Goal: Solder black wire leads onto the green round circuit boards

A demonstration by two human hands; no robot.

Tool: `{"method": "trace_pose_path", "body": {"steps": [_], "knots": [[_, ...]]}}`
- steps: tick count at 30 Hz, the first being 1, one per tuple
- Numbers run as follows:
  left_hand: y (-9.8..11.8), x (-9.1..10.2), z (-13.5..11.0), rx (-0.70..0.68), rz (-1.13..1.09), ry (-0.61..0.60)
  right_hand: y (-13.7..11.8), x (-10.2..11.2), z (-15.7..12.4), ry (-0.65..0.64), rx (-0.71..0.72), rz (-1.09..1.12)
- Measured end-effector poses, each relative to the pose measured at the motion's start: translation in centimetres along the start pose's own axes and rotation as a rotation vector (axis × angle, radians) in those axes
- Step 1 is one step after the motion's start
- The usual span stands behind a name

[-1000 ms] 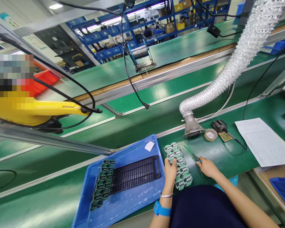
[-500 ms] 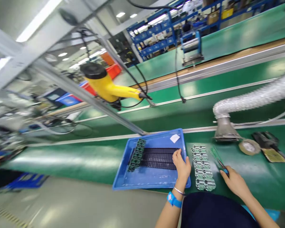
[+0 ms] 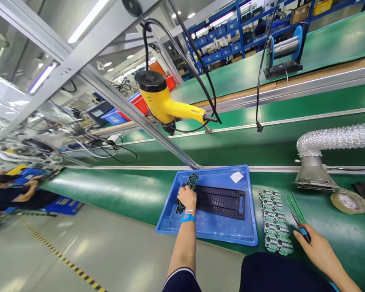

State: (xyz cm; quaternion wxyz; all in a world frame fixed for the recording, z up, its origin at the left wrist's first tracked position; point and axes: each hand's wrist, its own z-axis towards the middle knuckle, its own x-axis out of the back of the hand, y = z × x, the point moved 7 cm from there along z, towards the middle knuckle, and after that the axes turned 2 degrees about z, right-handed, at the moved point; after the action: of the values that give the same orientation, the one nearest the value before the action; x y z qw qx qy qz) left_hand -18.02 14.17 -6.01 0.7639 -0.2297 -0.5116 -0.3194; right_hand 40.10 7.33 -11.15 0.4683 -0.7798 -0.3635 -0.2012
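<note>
My left hand (image 3: 187,198) is over the left end of a blue tray (image 3: 213,235), its fingers curled on a strip of green circuit boards (image 3: 193,180). The hand hides much of that strip. Beside it in the tray lies a black slotted rack (image 3: 219,201) with a handle hole at its right end. My right hand (image 3: 319,248) is closed around a pair of pliers (image 3: 304,233) with blue and black handles and pointed metal tips. Those tips point at a bunch of thin green wires (image 3: 294,207) on the bench. Left of the wires lies a double column of circuit boards (image 3: 273,221).
A white paper slip (image 3: 236,177) lies in the tray. Behind the wires stands a fume hood nozzle (image 3: 313,172) on a silver duct, near a roll of tape (image 3: 348,200). A yellow heat gun (image 3: 164,105) hangs above the bench. Another person (image 3: 15,192) sits far left.
My left hand has moved left, from the rack's right end to the circuit board strip. My right hand still holds the pliers by the green wires. The view has shifted left.
</note>
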Motion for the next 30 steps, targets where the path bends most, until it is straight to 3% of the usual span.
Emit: {"method": "trace_pose_path", "body": {"steps": [4,7,9,12,14,16,19,22,25,30], "knots": [[0.5,-1.0,0.2,0.000,0.007,-0.086,-0.4,0.0,-0.4,-0.009,-0.013,0.001],[0.5,-1.1,1.2,0.013,-0.040,-0.225,-0.3,0.1,-0.5,0.003,-0.016,0.019],[0.4,0.3,1.9,0.052,-0.103,-0.305,-0.3,0.3,-0.7,0.013,-0.002,0.044],[1.6,5.1,1.9,0.089,-0.259,-0.297,-1.5,0.8,-1.6,0.033,0.032,0.119],[4.3,8.5,-0.3,0.053,-0.475,-0.316,-4.0,1.4,-2.7,0.048,0.116,0.181],[8.8,10.9,-4.7,-0.067,-0.824,-0.468,-7.7,2.0,-4.0,0.037,0.280,0.230],[15.1,13.4,-13.3,-0.148,-1.204,-0.750,-12.4,2.6,-5.5,-0.010,0.445,0.287],[18.8,14.8,-19.4,-0.074,-1.497,-0.893,-14.3,3.2,-6.2,0.009,0.496,0.318],[20.6,15.5,-21.7,-0.100,-1.535,-0.938,-13.9,3.8,-6.5,0.057,0.492,0.323],[21.6,16.5,-22.7,-0.153,-1.556,-0.950,-12.9,4.7,-7.1,0.082,0.491,0.282]]}}
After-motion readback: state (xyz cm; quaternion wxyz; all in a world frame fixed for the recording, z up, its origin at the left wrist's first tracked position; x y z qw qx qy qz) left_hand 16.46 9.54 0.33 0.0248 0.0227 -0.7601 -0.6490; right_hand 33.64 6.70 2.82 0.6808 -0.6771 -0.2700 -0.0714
